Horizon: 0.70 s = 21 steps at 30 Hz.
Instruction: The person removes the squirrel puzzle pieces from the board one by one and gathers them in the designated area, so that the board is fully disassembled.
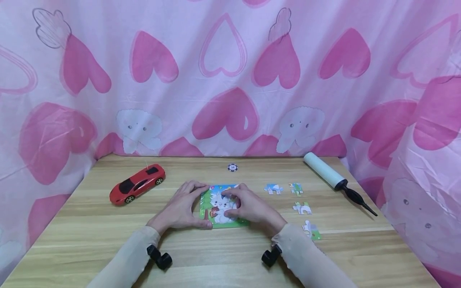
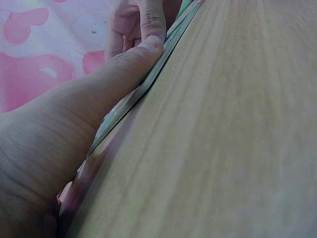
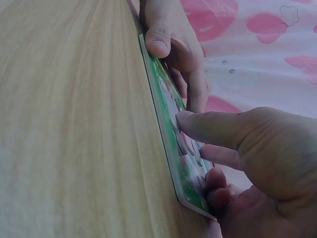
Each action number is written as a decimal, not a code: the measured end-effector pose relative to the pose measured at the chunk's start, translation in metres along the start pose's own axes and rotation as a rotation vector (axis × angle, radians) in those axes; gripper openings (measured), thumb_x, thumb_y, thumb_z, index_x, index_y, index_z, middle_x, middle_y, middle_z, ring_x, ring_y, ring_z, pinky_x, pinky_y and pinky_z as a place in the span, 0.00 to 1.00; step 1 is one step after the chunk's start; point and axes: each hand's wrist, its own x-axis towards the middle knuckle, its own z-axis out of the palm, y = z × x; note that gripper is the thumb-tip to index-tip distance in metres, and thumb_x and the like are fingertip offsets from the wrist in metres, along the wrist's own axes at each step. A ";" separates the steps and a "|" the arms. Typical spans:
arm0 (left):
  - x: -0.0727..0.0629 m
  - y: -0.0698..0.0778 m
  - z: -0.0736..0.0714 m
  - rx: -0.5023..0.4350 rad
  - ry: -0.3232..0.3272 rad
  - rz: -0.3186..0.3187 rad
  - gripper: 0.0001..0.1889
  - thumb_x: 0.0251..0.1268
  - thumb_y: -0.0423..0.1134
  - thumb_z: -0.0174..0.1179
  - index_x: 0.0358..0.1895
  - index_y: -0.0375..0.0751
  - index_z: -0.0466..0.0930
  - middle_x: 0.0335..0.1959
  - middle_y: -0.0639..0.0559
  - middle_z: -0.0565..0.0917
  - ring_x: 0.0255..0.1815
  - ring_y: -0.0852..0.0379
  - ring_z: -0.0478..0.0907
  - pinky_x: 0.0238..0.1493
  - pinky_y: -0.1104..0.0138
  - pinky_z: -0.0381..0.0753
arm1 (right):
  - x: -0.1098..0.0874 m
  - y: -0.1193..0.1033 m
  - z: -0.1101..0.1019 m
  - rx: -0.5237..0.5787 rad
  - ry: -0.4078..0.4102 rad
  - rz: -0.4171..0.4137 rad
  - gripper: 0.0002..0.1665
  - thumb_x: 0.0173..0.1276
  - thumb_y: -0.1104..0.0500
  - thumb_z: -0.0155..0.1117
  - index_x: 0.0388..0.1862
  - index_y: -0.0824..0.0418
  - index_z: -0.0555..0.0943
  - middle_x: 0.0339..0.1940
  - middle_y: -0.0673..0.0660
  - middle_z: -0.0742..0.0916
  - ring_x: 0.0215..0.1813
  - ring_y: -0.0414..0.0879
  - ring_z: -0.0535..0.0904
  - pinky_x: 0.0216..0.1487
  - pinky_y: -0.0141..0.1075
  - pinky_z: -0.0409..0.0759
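Hands (image 1: 183, 206) on puzzle (image 1: 217, 203), right grip unclear; pieces (image 1: 273, 188), car (image 1: 139, 184), pump (image 1: 325, 172) around.

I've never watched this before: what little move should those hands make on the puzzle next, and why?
I'd probably squeeze gently with the right hand to firm up its hold. Its thumb and fingertips seem set around a puzzle piece whose edge looks slightly raised, and the left hand already braces the puzzle board from the other side.
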 end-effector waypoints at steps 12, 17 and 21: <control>-0.001 -0.001 0.000 -0.005 0.004 0.000 0.66 0.43 0.85 0.76 0.87 0.54 0.69 0.81 0.52 0.68 0.80 0.47 0.63 0.86 0.35 0.61 | 0.002 0.000 0.003 0.028 0.029 0.012 0.37 0.72 0.52 0.84 0.77 0.46 0.80 0.57 0.51 0.79 0.47 0.47 0.76 0.42 0.35 0.79; -0.001 -0.001 -0.001 -0.005 0.003 0.006 0.67 0.43 0.85 0.76 0.87 0.53 0.69 0.81 0.52 0.68 0.80 0.47 0.63 0.86 0.36 0.61 | 0.002 0.001 0.003 0.046 0.042 -0.022 0.37 0.72 0.55 0.84 0.77 0.49 0.80 0.57 0.49 0.81 0.45 0.46 0.77 0.40 0.33 0.79; -0.001 -0.001 -0.001 0.005 0.000 0.006 0.68 0.42 0.86 0.75 0.87 0.54 0.68 0.81 0.52 0.68 0.81 0.47 0.63 0.87 0.37 0.60 | 0.001 0.002 0.001 0.070 0.046 -0.046 0.36 0.73 0.60 0.82 0.78 0.52 0.81 0.53 0.52 0.81 0.43 0.47 0.76 0.38 0.31 0.77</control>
